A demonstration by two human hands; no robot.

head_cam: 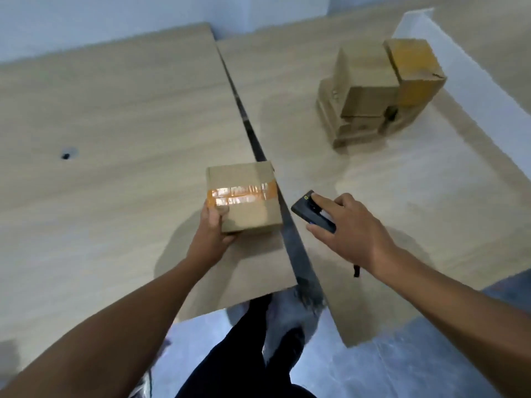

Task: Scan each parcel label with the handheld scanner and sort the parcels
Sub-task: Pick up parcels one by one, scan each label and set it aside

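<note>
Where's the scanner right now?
Head view, lower centre-right: the scanner is gripped in the right hand, just right of the tabletop gap, beside the taped parcel.

Count: 1 loose parcel (244,196), 1 pile of parcels (379,90) far right (at least 5 boxes, too blurred for an exact number). 1 scanner (301,206). 2 tables: left table (115,110), right table (287,81). 2 hands: left hand (214,225), right hand (350,228).
</note>
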